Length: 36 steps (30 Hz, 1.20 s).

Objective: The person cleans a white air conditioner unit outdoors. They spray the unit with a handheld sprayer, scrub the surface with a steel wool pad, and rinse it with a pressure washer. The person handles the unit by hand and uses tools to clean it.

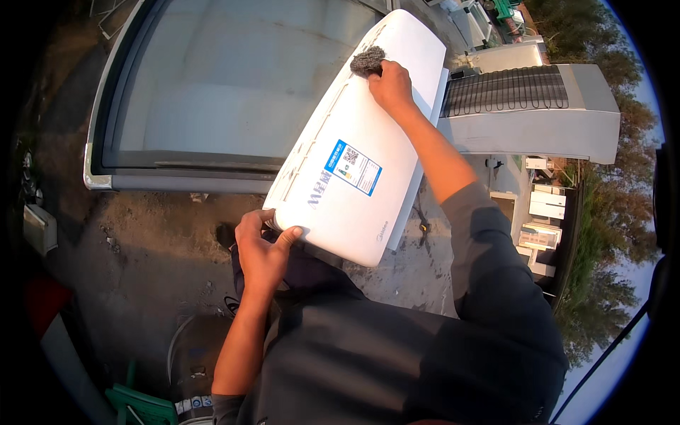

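Note:
A long white wall-mounted air conditioner indoor unit (pixel 340 219) is tilted in front of me, its smooth front panel facing up. A blue-edged sticker (pixel 354 168) is on the panel, with smudged marks next to it. My left hand (pixel 264 248) grips the unit's near left corner, thumb on the front and fingers behind the edge. Near the far end, my right hand (pixel 392 86) presses a dark grey scouring pad (pixel 367 61), seemingly of steel wool, against the panel by its left edge. Dirt streaks run along that edge.
A large glass-topped cabinet (pixel 227 92) lies left of and beneath the unit's far end. An old refrigerator (pixel 528 131) with black coils is on the right. A green plastic chair (pixel 142 405) stands at lower left on dirty concrete (pixel 142 241). White appliances (pixel 547 204) stand farther right.

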### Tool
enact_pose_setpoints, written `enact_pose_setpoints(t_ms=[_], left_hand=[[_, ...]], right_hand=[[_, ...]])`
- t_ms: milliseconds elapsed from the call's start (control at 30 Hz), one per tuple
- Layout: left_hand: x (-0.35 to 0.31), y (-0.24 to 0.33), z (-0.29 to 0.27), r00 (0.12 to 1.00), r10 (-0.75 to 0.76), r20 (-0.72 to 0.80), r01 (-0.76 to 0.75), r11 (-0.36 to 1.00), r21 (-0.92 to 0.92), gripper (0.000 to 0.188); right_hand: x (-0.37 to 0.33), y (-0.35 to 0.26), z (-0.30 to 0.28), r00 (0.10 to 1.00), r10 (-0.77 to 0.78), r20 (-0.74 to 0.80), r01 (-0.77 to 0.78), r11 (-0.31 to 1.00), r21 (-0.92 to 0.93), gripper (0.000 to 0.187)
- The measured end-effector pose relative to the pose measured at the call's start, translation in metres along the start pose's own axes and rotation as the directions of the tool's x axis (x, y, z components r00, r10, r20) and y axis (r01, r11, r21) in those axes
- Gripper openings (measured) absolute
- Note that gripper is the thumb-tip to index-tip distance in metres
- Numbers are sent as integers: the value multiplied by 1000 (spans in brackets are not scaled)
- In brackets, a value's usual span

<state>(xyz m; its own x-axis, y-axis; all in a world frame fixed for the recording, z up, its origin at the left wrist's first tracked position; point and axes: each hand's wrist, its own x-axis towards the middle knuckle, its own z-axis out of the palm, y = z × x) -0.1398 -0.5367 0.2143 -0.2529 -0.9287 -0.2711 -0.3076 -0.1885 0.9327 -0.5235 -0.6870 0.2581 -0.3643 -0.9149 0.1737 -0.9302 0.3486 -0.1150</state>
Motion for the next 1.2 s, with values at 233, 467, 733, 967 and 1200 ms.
enact_pose_setpoints(t_ms=[233, 467, 733, 967, 1200], left_hand=[[-7, -4, 7, 999, 24, -30, -25, 999, -44, 57], [1, -6, 9, 998, -15, -54, 11, 997, -76, 58], [-8, -3, 12, 997, -64, -49, 57, 990, -131, 49], [-9, -4, 15, 994, -83, -74, 70, 984, -161, 52], [-8, -6, 12, 994, -79, -71, 65, 981, -181, 51]], right_hand=[[-16, 8, -12, 991, 56, 123, -59, 998, 17, 18], [-30, 15, 1, 998, -39, 56, 29, 986, 161, 14], [-36, 1, -4, 988, -55, 145, 40, 994, 99, 18], [-30, -2, -4, 989, -58, 136, 49, 997, 65, 14], [-14, 8, -1, 994, -51, 92, 46, 997, 59, 18]])
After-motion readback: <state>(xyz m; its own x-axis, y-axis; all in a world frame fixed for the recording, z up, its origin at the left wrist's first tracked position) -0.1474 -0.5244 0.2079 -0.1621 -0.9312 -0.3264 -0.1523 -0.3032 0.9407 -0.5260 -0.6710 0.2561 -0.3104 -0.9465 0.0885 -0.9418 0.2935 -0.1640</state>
